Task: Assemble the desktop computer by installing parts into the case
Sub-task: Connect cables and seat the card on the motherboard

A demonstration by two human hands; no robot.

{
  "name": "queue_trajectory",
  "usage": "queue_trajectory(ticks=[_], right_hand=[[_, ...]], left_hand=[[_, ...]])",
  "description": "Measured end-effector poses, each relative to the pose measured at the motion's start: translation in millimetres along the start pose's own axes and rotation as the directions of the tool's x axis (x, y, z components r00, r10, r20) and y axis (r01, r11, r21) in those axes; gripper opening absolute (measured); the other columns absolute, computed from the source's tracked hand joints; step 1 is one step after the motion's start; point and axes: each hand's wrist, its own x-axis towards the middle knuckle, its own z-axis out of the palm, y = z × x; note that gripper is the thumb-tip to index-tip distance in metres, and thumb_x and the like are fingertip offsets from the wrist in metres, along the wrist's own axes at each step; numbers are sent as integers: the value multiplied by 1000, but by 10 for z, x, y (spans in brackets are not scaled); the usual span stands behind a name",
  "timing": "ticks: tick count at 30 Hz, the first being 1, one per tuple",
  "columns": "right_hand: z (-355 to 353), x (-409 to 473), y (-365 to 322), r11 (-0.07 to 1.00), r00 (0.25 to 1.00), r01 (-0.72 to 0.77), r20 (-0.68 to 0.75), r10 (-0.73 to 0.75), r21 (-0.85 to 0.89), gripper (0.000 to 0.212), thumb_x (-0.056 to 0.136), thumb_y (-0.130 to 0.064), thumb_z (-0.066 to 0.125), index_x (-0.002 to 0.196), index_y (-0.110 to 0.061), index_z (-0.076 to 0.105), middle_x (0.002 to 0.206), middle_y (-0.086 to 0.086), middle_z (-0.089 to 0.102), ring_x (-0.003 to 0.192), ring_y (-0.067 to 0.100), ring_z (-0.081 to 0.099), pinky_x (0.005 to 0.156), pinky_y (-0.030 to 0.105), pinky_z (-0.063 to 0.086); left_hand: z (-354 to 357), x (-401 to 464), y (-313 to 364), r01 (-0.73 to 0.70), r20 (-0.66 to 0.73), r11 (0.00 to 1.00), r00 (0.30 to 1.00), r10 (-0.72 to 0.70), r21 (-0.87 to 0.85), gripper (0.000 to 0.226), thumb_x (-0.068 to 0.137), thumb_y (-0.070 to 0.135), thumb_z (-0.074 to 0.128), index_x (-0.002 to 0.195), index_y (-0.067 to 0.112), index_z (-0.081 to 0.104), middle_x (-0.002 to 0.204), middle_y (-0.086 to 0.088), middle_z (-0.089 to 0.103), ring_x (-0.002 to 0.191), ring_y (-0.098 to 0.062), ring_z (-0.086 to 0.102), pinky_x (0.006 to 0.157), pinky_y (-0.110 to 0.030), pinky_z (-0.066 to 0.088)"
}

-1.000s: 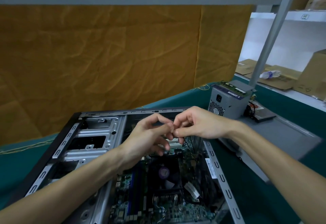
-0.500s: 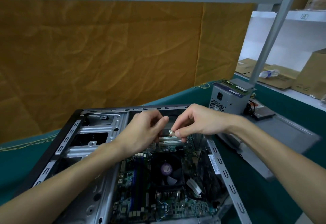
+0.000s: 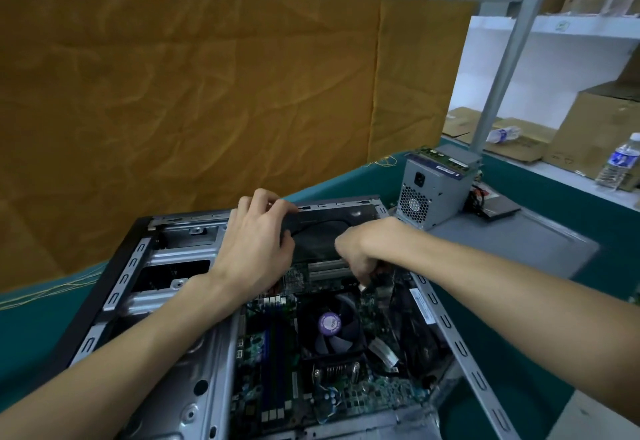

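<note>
The open computer case (image 3: 117, 287) lies on its side on the green table, with the motherboard (image 3: 277, 370) and its CPU fan (image 3: 330, 325) inside. My right hand (image 3: 360, 249) reaches down into the case and pinches a small white connector (image 3: 362, 288) just above the board, right of the fan. My left hand (image 3: 256, 245) hovers over the upper middle of the case, fingers loosely bent near the far rim, and a thin black cable (image 3: 311, 226) runs by its fingertips. Whether it holds the cable is unclear.
A grey power supply (image 3: 433, 190) stands beyond the case's far right corner, with a memory stick (image 3: 443, 159) on top. The case's side panel (image 3: 519, 245) lies to the right. Water bottles (image 3: 620, 162) and cardboard boxes sit on the white shelf behind.
My right hand has gone down from above the case into it with the small connector. My left hand has parted from it and moved up-left toward the far rim.
</note>
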Motion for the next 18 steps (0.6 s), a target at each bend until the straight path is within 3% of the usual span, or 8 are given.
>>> queue_trajectory(ticks=[2, 5, 8, 10, 14, 18], right_hand=[[43, 54, -22, 999, 1000, -10, 29, 11, -34, 26, 83, -30, 83, 94, -7, 75, 98, 7, 76, 79, 25, 71, 69, 34, 58], [76, 111, -30, 999, 997, 1, 74, 3, -47, 26, 80, -33, 84, 82, -11, 71, 103, 7, 73, 90, 28, 73, 83, 41, 62], [83, 142, -18, 998, 996, 10, 84, -5, -63, 27, 78, -34, 84, 76, -12, 68, 102, 7, 73, 93, 29, 73, 86, 44, 62], [87, 162, -15, 998, 995, 9, 98, -4, -54, 26, 77, -32, 85, 74, -13, 68, 97, 7, 73, 86, 28, 72, 83, 41, 63], [72, 173, -22, 999, 991, -1, 134, 6, -34, 20, 76, -27, 82, 69, -14, 68, 78, 5, 69, 65, 25, 62, 62, 33, 54], [59, 181, -24, 999, 985, 2, 171, 5, -37, 19, 78, -25, 79, 67, -16, 68, 68, 4, 65, 57, 24, 58, 55, 29, 49]], left_hand=[[11, -5, -13, 7, 46, 1000, 999, -7, -1, 36, 90, 14, 63, 126, 16, 62, 124, -5, 49, 112, -28, 44, 96, -39, 39], [29, -19, -15, -9, 68, 1000, 998, 7, 29, 35, 90, 15, 63, 125, 16, 62, 127, -5, 48, 114, -30, 42, 98, -41, 39], [38, -25, -11, -23, 75, 998, 997, 18, 66, 41, 88, 15, 63, 129, 15, 58, 128, -7, 47, 115, -31, 42, 98, -41, 39], [37, -25, -10, -19, 71, 998, 997, 14, 67, 44, 88, 14, 63, 131, 13, 56, 128, -8, 47, 115, -32, 43, 97, -42, 39], [26, -31, 3, -23, 80, 998, 997, 19, 58, 45, 88, 11, 62, 132, 11, 53, 128, -10, 48, 114, -34, 44, 96, -44, 41], [15, -36, 6, -21, 88, 998, 996, 15, 66, 46, 89, 11, 60, 134, 12, 50, 128, -10, 48, 115, -34, 43, 96, -44, 40]])
